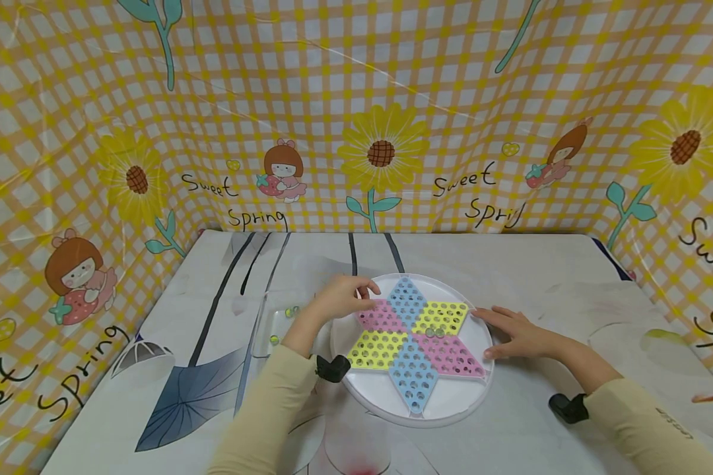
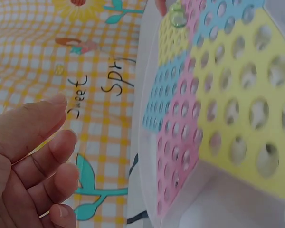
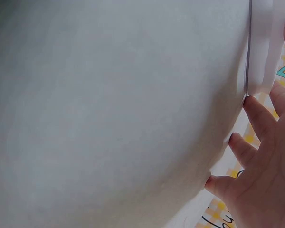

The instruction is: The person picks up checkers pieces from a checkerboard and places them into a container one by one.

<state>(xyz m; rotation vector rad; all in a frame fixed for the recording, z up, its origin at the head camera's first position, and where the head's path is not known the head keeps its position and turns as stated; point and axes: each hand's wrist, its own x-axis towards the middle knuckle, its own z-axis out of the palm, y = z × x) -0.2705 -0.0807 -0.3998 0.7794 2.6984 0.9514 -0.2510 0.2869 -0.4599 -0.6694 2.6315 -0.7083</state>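
Note:
A round white Chinese checkers board [image 1: 365,396] lies on the table, its star divided into pink, yellow and blue sections full of holes. Two clear glass marbles [image 1: 435,333] sit near the star's centre, at the edge of the right yellow section. My left hand [image 1: 341,295] hovers by the board's upper left edge. In the left wrist view its fingers [image 2: 54,147] are loosely bent, and nothing shows between them. At the board's right side my right hand [image 1: 525,334] touches the rim, fingers spread. In the right wrist view, fingertips rest along the table beside the board's side wall [image 3: 265,47].
Left of the board, partly behind my left forearm, stands a clear tray [image 1: 263,330] with several yellow-green marbles [image 1: 274,340]. A checked cloth [image 1: 333,86] walls the table [image 1: 541,264] at the back and sides.

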